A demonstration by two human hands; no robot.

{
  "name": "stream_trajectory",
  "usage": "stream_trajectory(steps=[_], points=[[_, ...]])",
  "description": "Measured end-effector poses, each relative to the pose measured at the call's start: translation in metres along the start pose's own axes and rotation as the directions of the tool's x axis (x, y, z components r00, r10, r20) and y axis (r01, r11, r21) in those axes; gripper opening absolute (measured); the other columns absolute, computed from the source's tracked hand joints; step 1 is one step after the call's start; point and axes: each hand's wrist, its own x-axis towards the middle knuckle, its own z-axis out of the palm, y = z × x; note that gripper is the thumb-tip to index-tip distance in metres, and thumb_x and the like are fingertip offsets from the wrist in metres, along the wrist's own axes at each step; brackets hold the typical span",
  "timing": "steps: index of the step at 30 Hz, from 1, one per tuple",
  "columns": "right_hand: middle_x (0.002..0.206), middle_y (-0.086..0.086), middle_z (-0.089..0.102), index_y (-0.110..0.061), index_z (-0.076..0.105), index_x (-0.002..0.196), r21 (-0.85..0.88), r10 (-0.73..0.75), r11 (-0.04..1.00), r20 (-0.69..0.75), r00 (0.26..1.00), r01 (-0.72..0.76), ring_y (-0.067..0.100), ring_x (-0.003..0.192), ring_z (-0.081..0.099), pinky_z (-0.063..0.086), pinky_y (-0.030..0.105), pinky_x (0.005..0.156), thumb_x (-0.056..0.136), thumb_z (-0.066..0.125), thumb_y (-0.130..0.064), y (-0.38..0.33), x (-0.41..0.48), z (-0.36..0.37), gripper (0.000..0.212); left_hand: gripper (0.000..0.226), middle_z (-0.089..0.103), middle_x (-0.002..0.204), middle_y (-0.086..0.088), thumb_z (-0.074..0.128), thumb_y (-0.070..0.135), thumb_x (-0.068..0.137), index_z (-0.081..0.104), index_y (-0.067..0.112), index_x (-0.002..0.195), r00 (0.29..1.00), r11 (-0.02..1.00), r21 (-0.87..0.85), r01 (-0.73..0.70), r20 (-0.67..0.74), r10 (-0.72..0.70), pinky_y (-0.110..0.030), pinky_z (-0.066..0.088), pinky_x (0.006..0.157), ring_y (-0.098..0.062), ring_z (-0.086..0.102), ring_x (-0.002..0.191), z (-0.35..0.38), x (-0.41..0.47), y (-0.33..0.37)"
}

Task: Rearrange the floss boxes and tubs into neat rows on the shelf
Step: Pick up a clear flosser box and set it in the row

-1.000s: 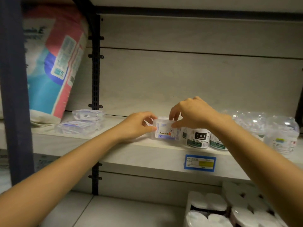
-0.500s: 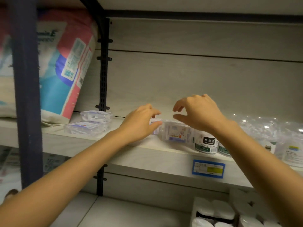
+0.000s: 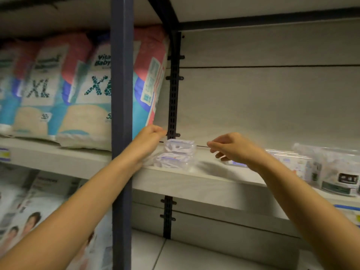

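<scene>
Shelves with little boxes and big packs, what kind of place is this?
Probably a shop, maybe a supermarket or chemist: blue-and-pink XL nappy packs stand in a row, clear plastic floss boxes sit stacked on the pale shelf, and a blue price label marks its edge.
</scene>
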Motion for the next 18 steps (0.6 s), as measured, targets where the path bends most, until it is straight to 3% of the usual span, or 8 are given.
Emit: stream_trajectory(steps=[2, 5, 7, 8, 10, 12, 15, 18], points=[[0.106, 0.017, 0.068, 0.001, 0.064, 0.108, -0.068, 0.052, 0.996, -0.008, 0.999, -0.052, 0.032, 0.096, 0.065, 0.051, 0.046, 0.092, 0.09, 0.05, -0.043, -0.011, 0.014, 0.014, 0.05, 0.034, 0.052, 0.125, -0.01, 0.046, 0.026, 0.094, 0.051, 0.01, 0.124, 0.995, 0.996, -0.051, 0.078, 0.064, -0.075, -0.034, 0.036, 0.099, -0.024, 0.048, 0.114, -0.002, 0.008, -0.004], [0.098, 0.024, 0.066, 0.01, 0.062, 0.104, -0.203, 0.065, 0.976, -0.071, 0.995, -0.079, 0.037, 0.09, 0.061, 0.05, 0.041, 0.088, 0.093, 0.04, -0.045, -0.022, 0.029, 0.031, 0.061, 0.032, 0.049, 0.086, 0.002, 0.041, 0.031, 0.096, 0.049, 0.012, 0.121, 0.978, 0.987, -0.06, 0.149, 0.153, -0.139, -0.027, 0.036, 0.073, -0.015, 0.046, 0.081, 0.001, 0.017, -0.007], [0.091, 0.021, 0.06, 0.008, 0.064, 0.101, -0.277, 0.08, 0.955, -0.095, 0.992, -0.103, 0.031, 0.083, 0.054, 0.042, 0.033, 0.079, 0.095, 0.036, -0.045, -0.027, 0.033, 0.038, 0.06, 0.041, 0.043, 0.076, 0.006, 0.04, 0.035, 0.096, 0.048, 0.011, 0.128, 0.97, 0.985, -0.06, 0.165, 0.191, -0.15, -0.02, 0.033, 0.059, -0.009, 0.042, 0.069, 0.004, 0.021, -0.01], [0.095, 0.021, 0.061, 0.006, 0.064, 0.101, -0.3, 0.095, 0.946, -0.097, 0.991, -0.12, 0.029, 0.084, 0.052, 0.039, 0.033, 0.078, 0.095, 0.035, -0.045, -0.029, 0.034, 0.041, 0.059, 0.046, 0.049, 0.083, 0.004, 0.04, 0.038, 0.095, 0.047, 0.01, 0.13, 0.964, 0.982, -0.056, 0.178, 0.209, -0.163, -0.019, 0.036, 0.061, -0.011, 0.047, 0.074, 0.006, 0.023, -0.012], [0.111, 0.021, 0.063, 0.004, 0.064, 0.107, -0.312, 0.125, 0.938, -0.097, 0.987, -0.15, 0.03, 0.094, 0.054, 0.039, 0.033, 0.082, 0.096, 0.036, -0.044, -0.03, 0.035, 0.046, 0.057, 0.052, 0.058, 0.111, -0.006, 0.041, 0.046, 0.091, 0.05, 0.009, 0.126, 0.947, 0.975, -0.059, 0.213, 0.258, -0.191, -0.032, 0.049, 0.084, -0.023, 0.056, 0.099, 0.008, 0.025, -0.016], [0.121, 0.02, 0.061, 0.003, 0.064, 0.112, -0.3, 0.145, 0.938, -0.109, 0.983, -0.172, 0.033, 0.106, 0.056, 0.041, 0.034, 0.089, 0.095, 0.038, -0.043, -0.029, 0.036, 0.049, 0.055, 0.055, 0.06, 0.12, -0.013, 0.041, 0.051, 0.087, 0.057, 0.006, 0.116, 0.93, 0.967, -0.091, 0.237, 0.309, -0.199, -0.043, 0.047, 0.097, -0.031, 0.058, 0.108, 0.009, 0.028, -0.019], [0.121, 0.019, 0.062, 0.002, 0.064, 0.114, -0.268, 0.137, 0.949, -0.137, 0.981, -0.17, 0.034, 0.107, 0.056, 0.042, 0.034, 0.087, 0.095, 0.04, -0.042, -0.028, 0.033, 0.051, 0.053, 0.058, 0.058, 0.122, -0.012, 0.038, 0.053, 0.088, 0.055, 0.007, 0.121, 0.929, 0.968, -0.103, 0.229, 0.319, -0.186, -0.04, 0.045, 0.098, -0.028, 0.054, 0.113, 0.008, 0.027, -0.02], [0.098, 0.02, 0.067, 0.003, 0.065, 0.105, -0.185, 0.072, 0.976, -0.209, 0.975, -0.112, 0.03, 0.085, 0.057, 0.041, 0.032, 0.074, 0.093, 0.045, -0.039, -0.027, 0.031, 0.048, 0.048, 0.057, 0.059, 0.123, -0.007, 0.037, 0.053, 0.088, 0.051, 0.015, 0.127, 0.942, 0.974, -0.145, 0.176, 0.311, -0.123, -0.039, 0.047, 0.096, -0.025, 0.056, 0.112, 0.007, 0.025, -0.022]])
